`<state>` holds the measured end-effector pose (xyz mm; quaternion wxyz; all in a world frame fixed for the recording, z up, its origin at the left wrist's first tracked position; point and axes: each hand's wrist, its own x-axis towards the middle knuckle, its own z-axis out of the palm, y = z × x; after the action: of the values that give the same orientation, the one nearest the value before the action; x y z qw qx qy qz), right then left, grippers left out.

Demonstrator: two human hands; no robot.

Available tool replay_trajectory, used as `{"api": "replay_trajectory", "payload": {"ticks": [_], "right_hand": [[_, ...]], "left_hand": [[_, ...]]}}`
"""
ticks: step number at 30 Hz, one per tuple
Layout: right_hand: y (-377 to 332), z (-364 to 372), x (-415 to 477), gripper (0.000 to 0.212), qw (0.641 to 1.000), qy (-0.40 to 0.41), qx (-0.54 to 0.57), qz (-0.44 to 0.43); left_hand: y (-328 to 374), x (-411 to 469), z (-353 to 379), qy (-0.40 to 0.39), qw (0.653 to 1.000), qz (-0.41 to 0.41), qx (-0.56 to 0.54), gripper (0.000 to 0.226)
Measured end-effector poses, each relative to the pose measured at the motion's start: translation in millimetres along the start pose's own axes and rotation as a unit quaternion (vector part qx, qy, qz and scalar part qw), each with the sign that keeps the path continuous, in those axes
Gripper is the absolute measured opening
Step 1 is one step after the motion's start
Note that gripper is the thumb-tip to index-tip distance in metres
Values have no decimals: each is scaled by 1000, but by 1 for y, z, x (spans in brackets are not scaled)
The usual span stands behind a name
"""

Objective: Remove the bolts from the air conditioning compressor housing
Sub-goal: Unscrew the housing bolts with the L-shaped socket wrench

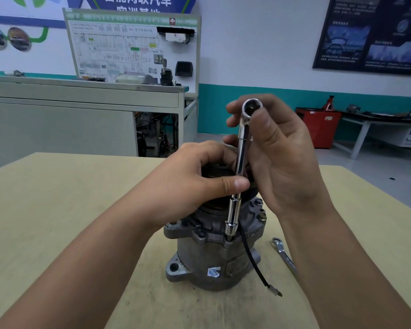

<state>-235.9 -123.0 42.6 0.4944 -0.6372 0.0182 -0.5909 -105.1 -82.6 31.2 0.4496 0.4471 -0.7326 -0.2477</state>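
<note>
An air conditioning compressor (pixel 207 262) stands upright mid-way across a wooden table (pixel 57 210), its top clutched by the left hand (pixel 188 184). The right hand (pixel 278 157) grips the head of a long socket wrench (pixel 241 157) seated on the housing flange. A spanner (pixel 284 255) lies on the table to the right.

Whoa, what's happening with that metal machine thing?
A person is unbolting a compressor standing on a table. The left hand grips its top to steady it. The right hand holds the head of a long socket wrench, whose tip sits down on the housing rim. One bolt sits in the rim at the right, and a spanner lies nearby.
</note>
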Motion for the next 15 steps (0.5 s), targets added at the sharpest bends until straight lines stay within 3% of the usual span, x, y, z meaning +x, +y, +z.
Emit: {"api": "replay_trajectory", "payload": {"ticks": [4, 8, 15], "right_hand": [[1, -4, 1, 6, 1000, -16, 6, 3], [-1, -7, 2, 23, 998, -11, 45, 41], [0, -5, 4, 31, 992, -5, 110, 59]], "left_hand": [[0, -1, -1, -3, 1000, -11, -13, 39], [1, -1, -2, -11, 1000, 0, -26, 23], [2, -1, -2, -20, 999, 27, -20, 31]]}}
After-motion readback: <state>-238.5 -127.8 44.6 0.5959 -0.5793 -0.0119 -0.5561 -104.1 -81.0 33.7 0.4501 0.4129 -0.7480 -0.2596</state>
